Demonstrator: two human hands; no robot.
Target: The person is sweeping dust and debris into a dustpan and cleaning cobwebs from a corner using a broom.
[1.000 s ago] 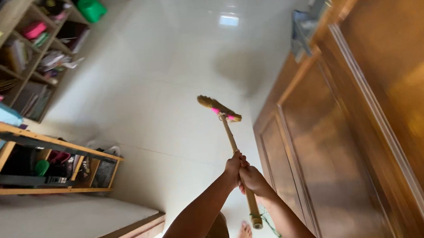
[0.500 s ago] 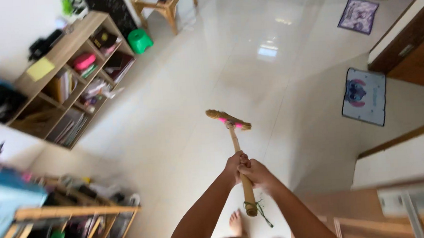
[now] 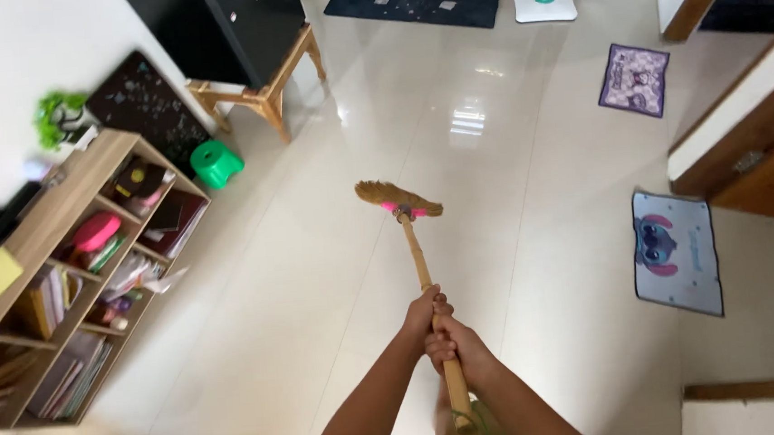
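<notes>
Two hands stacked on one broom [image 3: 416, 243], both clamped round the bamboo handle: left hand [image 3: 423, 313] higher up, right hand [image 3: 458, 349] just below and touching it. Straw head with pink binding out ahead of the hands, down on the glossy tiled floor [image 3: 509, 145]. Wooden shelf [image 3: 64, 267] well off to the left, green stool [image 3: 216, 162] beyond it, grey mat [image 3: 675, 252] off right.

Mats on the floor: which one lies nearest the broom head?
The grey cartoon-face mat right of the broom; the purple mat and dark mat lie farther up.
</notes>
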